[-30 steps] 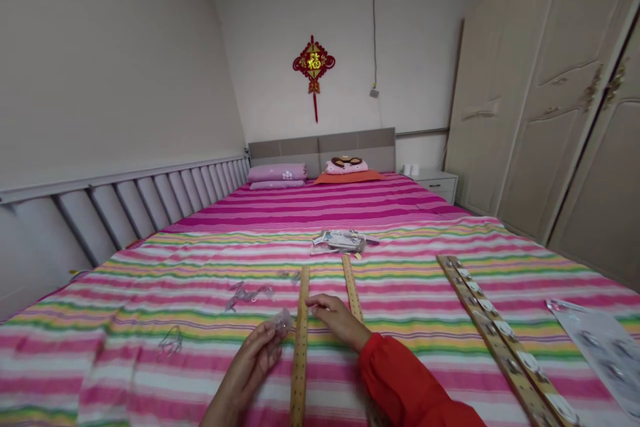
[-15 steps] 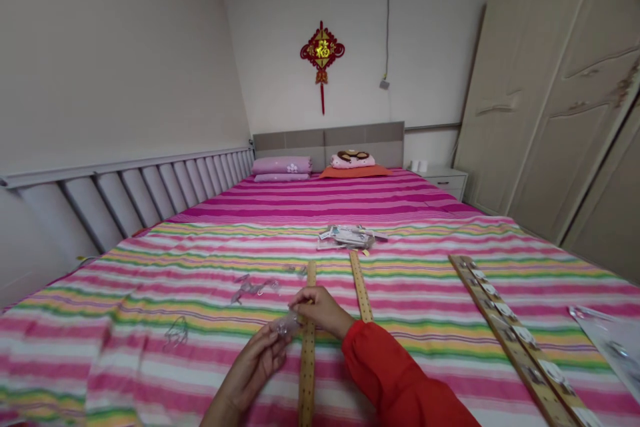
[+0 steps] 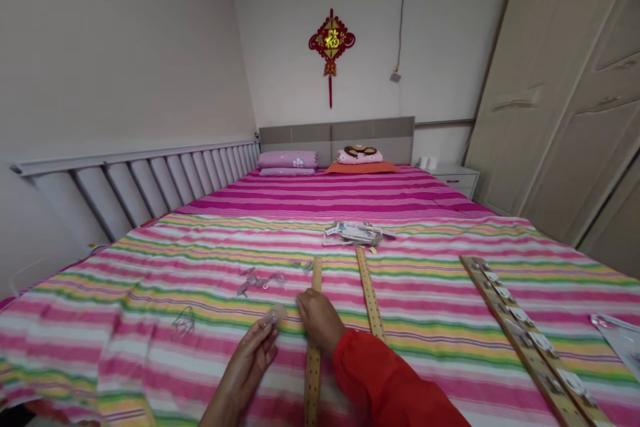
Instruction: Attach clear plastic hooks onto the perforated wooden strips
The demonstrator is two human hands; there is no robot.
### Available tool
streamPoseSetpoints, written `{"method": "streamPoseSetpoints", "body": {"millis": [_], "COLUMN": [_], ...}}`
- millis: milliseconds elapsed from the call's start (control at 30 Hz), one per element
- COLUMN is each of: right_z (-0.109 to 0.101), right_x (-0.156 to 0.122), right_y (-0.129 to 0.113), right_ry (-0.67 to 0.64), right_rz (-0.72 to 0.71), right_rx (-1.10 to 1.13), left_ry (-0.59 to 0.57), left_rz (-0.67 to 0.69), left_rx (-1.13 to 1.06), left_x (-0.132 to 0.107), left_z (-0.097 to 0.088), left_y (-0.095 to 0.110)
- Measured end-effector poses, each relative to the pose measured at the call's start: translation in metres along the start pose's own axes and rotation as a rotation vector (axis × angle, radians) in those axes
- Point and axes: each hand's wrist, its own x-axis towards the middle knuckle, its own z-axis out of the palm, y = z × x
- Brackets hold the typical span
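Note:
My left hand (image 3: 253, 353) pinches a small clear plastic piece (image 3: 275, 314) just above the striped bedspread (image 3: 150, 267). Beside it, my right hand (image 3: 319, 317), in a red sleeve, rests curled on a long wooden strip with holes (image 3: 313, 360), fingers pressed to it. A second holed wooden strip (image 3: 371, 295) lies just right of that hand.
Clear plastic bits (image 3: 257, 280) and a wire loop (image 3: 184, 323) lie to the left. A pile of small packets (image 3: 356, 233) sits further up the bed. A wooden strip with round fittings (image 3: 525, 333) lies at right, a wardrobe (image 3: 565, 113) beyond. Pillows (image 3: 287, 161) are at the headboard.
My right hand slid left onto the holed strip and pressed down on it. My left hand kept the clear piece and drew slightly left. The view shifted left.

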Motion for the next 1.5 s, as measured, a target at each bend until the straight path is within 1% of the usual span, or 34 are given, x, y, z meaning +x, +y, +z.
{"method": "streamPoseSetpoints", "body": {"millis": [100, 267, 400, 500, 600, 700, 767, 833, 867, 900, 967, 1000, 1067, 1133, 1233, 1333, 1433, 1500], "right_z": [0.009, 0.020, 0.022, 0.018, 0.006, -0.016, -0.036, -0.054, -0.062, -0.069, -0.079, -0.083, -0.086, -0.087, -0.086, -0.090, -0.099, -0.107], "right_x": [-0.008, -0.010, -0.015, -0.015, -0.009, -0.008, -0.016, -0.031, -0.040, -0.050, -0.067, -0.075, -0.090, -0.101, -0.114, -0.123, -0.129, -0.132], "right_y": [0.003, 0.018, 0.025, 0.022, 0.010, -0.011, -0.028, -0.042, -0.047, -0.050, -0.050, -0.049, -0.044, -0.039, -0.035, -0.033, -0.034, -0.035], "right_ry": [-0.032, -0.008, -0.001, 0.018, 0.073, 0.104, 0.124, 0.176, 0.192, 0.215, 0.260, 0.278, 0.304, 0.332, 0.392, 0.434, 0.443, 0.458], "right_rz": [0.045, 0.189, 0.272, 0.300, 0.305, 0.276, 0.192, 0.001, -0.044, -0.046, 0.042, 0.105, 0.211, 0.273, 0.305, 0.323, 0.333, 0.312], "right_rx": [-0.041, -0.014, 0.022, 0.058, 0.108, 0.165, 0.195, 0.204, 0.205, 0.227, 0.322, 0.385, 0.508, 0.607, 0.723, 0.778, 0.781, 0.759], "left_ry": [-0.005, 0.004, 0.013, 0.039, 0.070, 0.065, 0.052, 0.017, -0.015, -0.050, -0.096, -0.098, -0.061, -0.022, -0.013, -0.055, -0.103, -0.116], "left_rz": [-0.042, -0.109, -0.096, -0.058, -0.022, 0.024, 0.049, 0.057, 0.057, 0.055, 0.054, 0.057, 0.061, 0.053, 0.009, -0.028, -0.050, -0.044], "left_rx": [-0.095, -0.154, -0.171, -0.149, -0.074, 0.011, 0.041, 0.052, 0.050, 0.046, 0.027, 0.011, -0.020, -0.042, -0.029, -0.023, -0.003, 0.045], "left_x": [0.000, 0.000, -0.001, -0.005, -0.014, -0.027, -0.037, -0.045, -0.050, -0.054, -0.062, -0.066, -0.073, -0.080, -0.088, -0.096, -0.104, -0.108], "left_z": [0.005, 0.014, 0.016, 0.017, 0.023, 0.037, 0.047, 0.057, 0.062, 0.068, 0.078, 0.083, 0.094, 0.103, 0.114, 0.123, 0.133, 0.140], "left_y": [-0.006, -0.018, -0.024, -0.023, -0.020, -0.017, -0.016, -0.017, -0.018, -0.020, -0.027, -0.031, -0.042, -0.055, -0.076, -0.093, -0.104, -0.108]}}
